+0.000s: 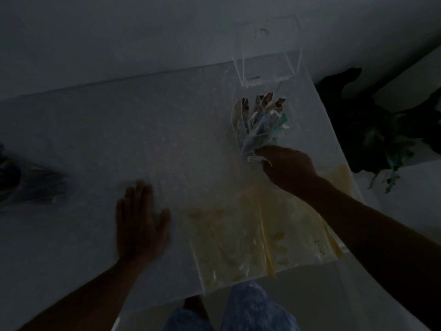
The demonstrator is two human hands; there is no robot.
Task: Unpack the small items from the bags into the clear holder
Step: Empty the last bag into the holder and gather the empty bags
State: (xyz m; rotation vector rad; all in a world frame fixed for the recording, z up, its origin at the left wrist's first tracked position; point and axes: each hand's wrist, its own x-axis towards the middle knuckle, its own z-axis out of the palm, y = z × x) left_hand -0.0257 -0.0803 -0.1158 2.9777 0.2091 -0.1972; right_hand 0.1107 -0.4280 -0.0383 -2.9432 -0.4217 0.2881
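A: Clear holder [260,120] first; it stands toward the far right of the white table [167,139], with a taller clear panel rising behind it, and its compartments already carry upright sachets and packets [259,115]; brown-tipped ones at the back, blue and green ones nearer.

B: And the hands?

A: The right hand [287,167] is at the holder's near edge, fingers curled; a small white packet [256,159] shows at its fingertips, pinched as far as the dim light lets me judge. The left hand [139,218] lies flat on the table, fingers spread, holding nothing, well apart from the holder.

B: So which step is this?

A: I judge it the placing step; one packet going in, or being tucked down among the rest. The next move calls for a return to the clear yellowish bag [250,237], which lies just below the right forearm and seems to hold more pale items; the free left hand could steady it.

B: Anything in the way?

A: The holder looks crowded, so a new packet may catch on those standing; another bag of dark items [28,182] waits at the far left, blurred; a dark plant [372,130] sits off the table's right side, clear of the work.
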